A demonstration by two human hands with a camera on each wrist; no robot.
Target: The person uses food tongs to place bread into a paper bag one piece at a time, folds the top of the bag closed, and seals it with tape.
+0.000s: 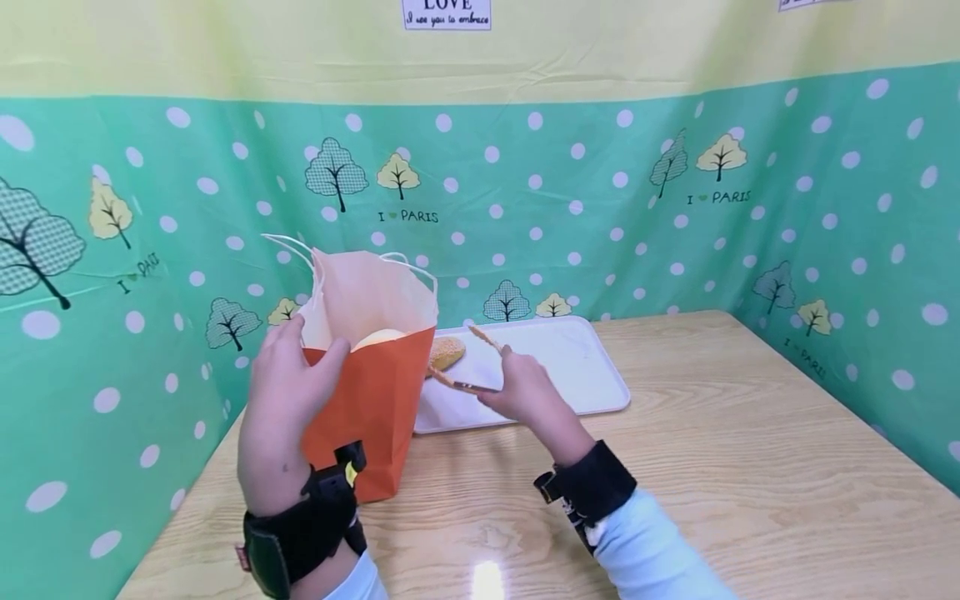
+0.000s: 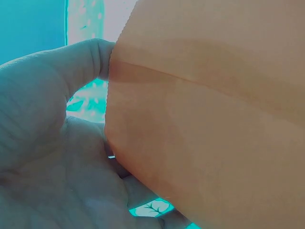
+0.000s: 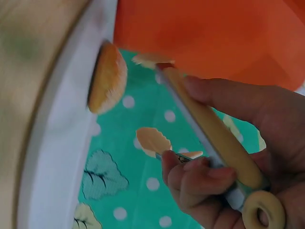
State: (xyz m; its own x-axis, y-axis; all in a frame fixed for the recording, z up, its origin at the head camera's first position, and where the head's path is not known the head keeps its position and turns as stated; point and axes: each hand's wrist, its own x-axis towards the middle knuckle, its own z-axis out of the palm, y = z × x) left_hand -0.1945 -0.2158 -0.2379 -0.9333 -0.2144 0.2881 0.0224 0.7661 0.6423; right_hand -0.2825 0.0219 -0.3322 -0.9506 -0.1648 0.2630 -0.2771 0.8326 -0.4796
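An orange paper bag point(image 1: 367, 408) with white cord handles stands upright on the left of the table, its top open. My left hand point(image 1: 288, 383) holds the bag's left rim, thumb at the front edge and fingers round the side. Inside the bag's mouth a pale rounded thing point(image 1: 380, 338) shows. My right hand point(image 1: 528, 387) grips a pair of tongs point(image 3: 209, 126) with tan tips, the two arms spread apart and nothing between them. A seeded bread roll point(image 1: 447, 353) lies on the white tray point(image 1: 555, 367), close to the tongs and partly behind the bag.
The tray sits at the back of the wooden table point(image 1: 712, 450), partly behind the bag. A green dotted cloth point(image 1: 577, 208) hangs as a wall behind and along both sides. Black camera straps point(image 1: 596, 483) wrap both wrists.
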